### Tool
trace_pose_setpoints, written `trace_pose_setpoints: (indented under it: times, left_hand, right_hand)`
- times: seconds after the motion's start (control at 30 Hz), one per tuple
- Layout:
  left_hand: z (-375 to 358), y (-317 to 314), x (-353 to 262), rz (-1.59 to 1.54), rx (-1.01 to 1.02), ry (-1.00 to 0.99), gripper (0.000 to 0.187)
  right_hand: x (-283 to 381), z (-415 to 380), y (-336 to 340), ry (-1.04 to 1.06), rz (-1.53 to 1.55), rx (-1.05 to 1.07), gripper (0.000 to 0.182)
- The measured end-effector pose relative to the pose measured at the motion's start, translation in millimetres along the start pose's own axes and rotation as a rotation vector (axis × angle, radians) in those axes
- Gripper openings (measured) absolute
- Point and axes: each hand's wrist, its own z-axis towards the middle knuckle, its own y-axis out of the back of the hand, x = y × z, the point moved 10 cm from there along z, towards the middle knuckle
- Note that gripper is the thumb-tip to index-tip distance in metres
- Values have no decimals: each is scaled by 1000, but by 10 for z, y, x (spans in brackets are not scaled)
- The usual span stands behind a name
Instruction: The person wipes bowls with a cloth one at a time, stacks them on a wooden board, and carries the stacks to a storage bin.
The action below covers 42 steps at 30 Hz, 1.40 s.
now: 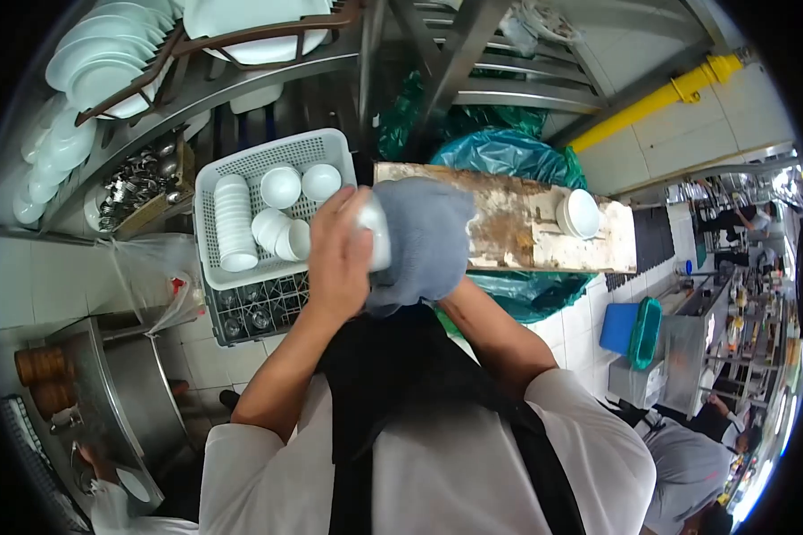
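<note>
Head view looks down on two bare forearms raised in front of a black apron [393, 392]; the left hand [339, 254] has its fingers curled and pressed together around a white bowl [376, 234], of which only a sliver shows past the fingertips; the right hand is hidden inside a grey cloth [424, 241], so I cannot tell how its fingers lie, though the cloth wraps tight against the bowl's far side; the bowl sits between the two hands, touching both. Glazed ware like this is likely light, stiff and brittle, and slippery if wet; the rim and outer wall, where the left fingers already clasp it, look the safest hold; the cloth is soft and adds grip. Just beyond the left fingertips stands a white crate [212, 201] of more bowls; beyond the cloth lies a worn board [517, 227] bearing a small stack of bowls [578, 214].
</note>
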Motion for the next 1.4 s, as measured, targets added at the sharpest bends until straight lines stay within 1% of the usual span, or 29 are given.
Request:
trace_pose_setpoints:
  times: [0.07, 0.1, 0.13, 0.17, 0.2, 0.23, 0.27, 0.33, 0.37, 0.4, 0.43, 0.47, 0.5, 0.53, 0.6, 0.67, 0.73, 0.8, 0.97, 1.07, 1.1, 1.13, 1.17, 1.2, 1.23, 1.27, 1.3, 1.33, 1.4]
  left_hand:
    - [-1, -86, -13, -63, 23, -1, 52]
    - [-6, -156, 227, -356, 44, 198, 53]
    - [-70, -275, 428, -652, 69, 407, 55]
    - [-174, -445, 564, -1020, 129, 641, 60]
    - [-138, -396, 576, -1021, 125, 654, 60]
    - [-111, -448, 477, -1115, 267, 712, 61]
    - [-113, -501, 351, -1207, 412, 766, 62]
    - [-127, -525, 330, -1092, 502, 803, 61]
    - [-149, -578, 354, -1022, 542, 836, 60]
    - [-200, -621, 386, -951, 580, 875, 58]
    - [-192, -627, 438, -945, 589, 877, 58]
    - [-180, -589, 578, -1139, 465, 982, 59]
    - [-184, -527, 742, -1321, 329, 1087, 60]
    - [-88, -486, 720, -1470, 427, 966, 62]
    - [-81, -367, 864, -1450, 375, 940, 64]
    - [-68, -316, 956, -1412, 352, 903, 65]
    - [41, -295, 987, -1395, 325, 861, 66]
    - [73, -160, 1010, -1234, 263, 815, 75]
    - [222, -369, 635, -1400, 330, 838, 70]
    - [133, -601, 456, -1316, 324, 931, 70]
    - [50, -708, 417, -1330, 356, 973, 64]
    - [1, -775, 436, -1245, 279, 994, 58]
    - [-30, -869, 287, -1230, 334, 962, 56]
    - [-43, -937, 124, -1217, 385, 925, 54]
    - [31, -935, -2, -1197, 366, 806, 55]
    - [57, -984, -75, -1199, 389, 805, 55]
    - [160, -950, -158, -1131, 386, 691, 56]
    - [256, -898, -239, -1061, 372, 578, 58]
    - [261, -976, -260, -1095, 366, 623, 59]
  right_hand:
    - [-51, 46, -37, -100, -531, 23, 35]
    - [-103, 12, -132, -273, -700, 165, 40]
    - [-140, -150, -405, -282, -697, 169, 40]
    - [-196, -392, -592, -253, -370, -104, 43]
    - [-254, -604, -582, -217, -37, -371, 46]
    - [-234, -360, -574, -90, -17, 205, 55]
    - [-328, -423, -566, -95, -11, 213, 55]
    - [-86, -463, -417, 229, 9, 64, 48]
    - [-258, -416, -342, 111, 219, 57, 39]
    - [-109, -345, -147, 105, 220, 55, 39]
    - [-137, -286, -101, -120, 148, 227, 36]
    - [-282, -385, -105, -348, 82, 393, 32]
    - [-252, -457, 37, -267, 42, 423, 30]
    - [-271, -582, 206, -187, 45, 436, 28]
    - [-452, -894, 426, -101, 41, 465, 26]
    - [-1138, -1447, 556, -108, 24, 409, 25]
    - [-1098, -1438, 665, -99, 69, 327, 25]
    - [-265, -983, 858, 130, 1120, 349, 23]
    - [-297, -1139, 665, 64, 1083, 463, 23]
    - [-274, -796, 934, -34, 542, 19, 8]
    - [-707, -1073, 661, -401, 626, -18, 30]
    - [-1129, -1507, 304, -770, 706, -62, 53]
    - [-868, -1292, 239, -393, 826, -40, 43]
    - [-1125, -1442, -270, -385, 753, 157, 45]
    - [-494, -842, 79, 13, 235, -70, 43]
    - [-332, -731, 178, 99, 120, -85, 43]
    - [-206, -677, 243, 192, 7, -92, 44]
    - [-175, -633, 303, 194, 4, -95, 44]
    - [-331, -604, 385, -10, 206, -117, 36]
